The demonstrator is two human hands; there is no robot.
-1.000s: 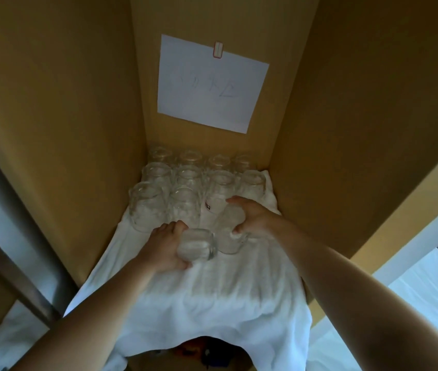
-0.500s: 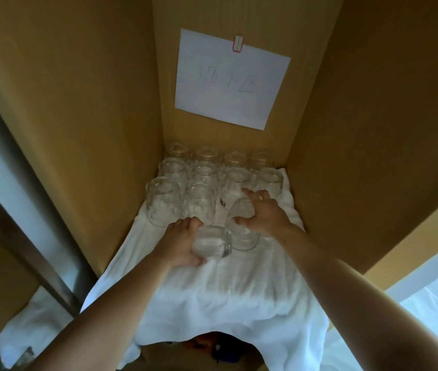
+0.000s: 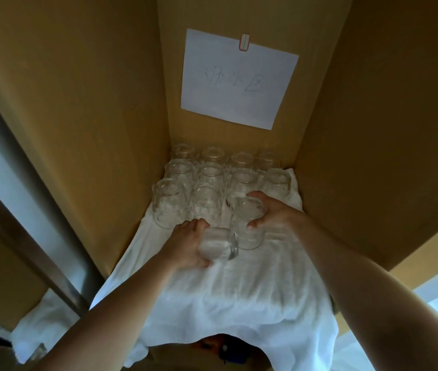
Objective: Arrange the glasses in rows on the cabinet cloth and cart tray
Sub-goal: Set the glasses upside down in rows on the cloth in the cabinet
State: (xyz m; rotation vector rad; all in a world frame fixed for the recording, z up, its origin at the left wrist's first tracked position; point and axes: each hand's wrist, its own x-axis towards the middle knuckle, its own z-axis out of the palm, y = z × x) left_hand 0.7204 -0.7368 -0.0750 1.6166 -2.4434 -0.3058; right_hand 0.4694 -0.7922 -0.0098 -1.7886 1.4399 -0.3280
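1. Glasses (image 3: 211,174) stand packed at the back of the cabinet (image 3: 78,129), on the white cloth (image 3: 239,290), under a taped note (image 3: 239,76).
2. Right hand (image 3: 274,212) grips the right glass (image 3: 247,228). The thumb sits on the near side and the fingers (image 3: 258,195) curl over the far rim. That glass sits in the third slot of the front row, a touch forward of its neighbours.
3. Left hand (image 3: 185,242) holds the left glass (image 3: 219,243) on its side, fingers wrapped round it and one end pointing right, close beside the right glass. I cannot tell whether it rests on the cloth or hangs just over it.
4. The step in hand, as I read it, is seating the right glass in line.
   - Ease it back until it is level with the two on its left.
   - Keep it straight and stop short of the row behind, so glass does not knock glass.
   - The cloth is wrinkled here, so check that the glass sits flat before letting go.
5. The left glass looks next. It needs turning to match the others, then it goes into the open slot at the right end.
6. The count:
   - four glasses in the back row
   - four in the second row
   - two set in the front row
   - one in each hand, which makes twelve
   - one cloth and one note
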